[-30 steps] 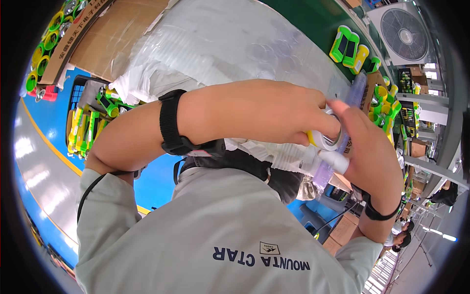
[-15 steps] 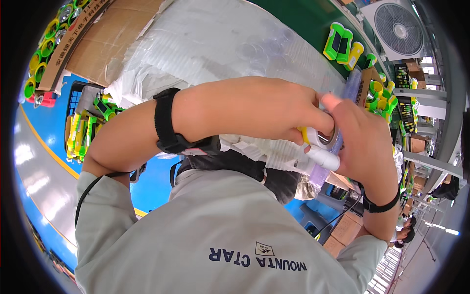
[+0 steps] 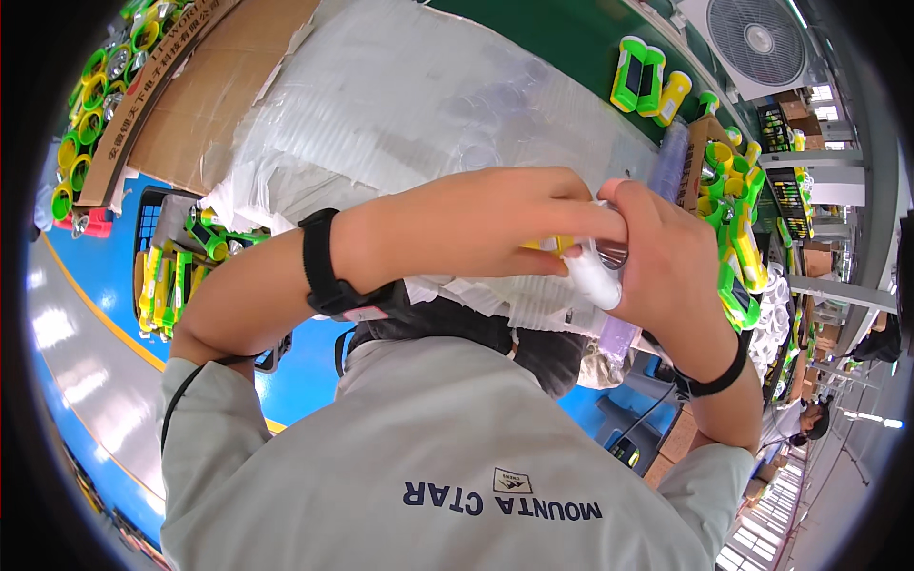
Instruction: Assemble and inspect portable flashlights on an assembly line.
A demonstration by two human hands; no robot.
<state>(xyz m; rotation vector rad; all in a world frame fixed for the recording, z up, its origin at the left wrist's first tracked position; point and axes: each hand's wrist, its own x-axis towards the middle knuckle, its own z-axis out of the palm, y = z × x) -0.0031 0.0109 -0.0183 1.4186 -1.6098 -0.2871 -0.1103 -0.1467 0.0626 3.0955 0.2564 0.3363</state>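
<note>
Over the near right part of the work surface, my two hands meet around a small lamp part (image 3: 614,252) with a shiny, round, silvery inside. A bit of yellow shows beneath the fingers of my left hand (image 3: 543,214); I cannot tell whether it belongs to the same part. My left hand is closed, its fingers reaching to the part's rim. Curled round the other side, my right hand (image 3: 662,247) grips it. A white sleeve (image 3: 597,281) seems to wrap my right thumb. Fingers hide most of the part.
Clear wrapping (image 3: 400,105) covers the work surface, with clear round pieces on it. Beside my right hand lies a stack of clear plastic pieces (image 3: 669,167). Green-yellow lamps (image 3: 636,76) stand at the far right. A box of lamp parts (image 3: 705,152) and a left-hand crate (image 3: 148,214) flank me.
Both hands have shifted slightly left, still together on the part. The right fingers have closed further around it, and the silvery inside has turned.
</note>
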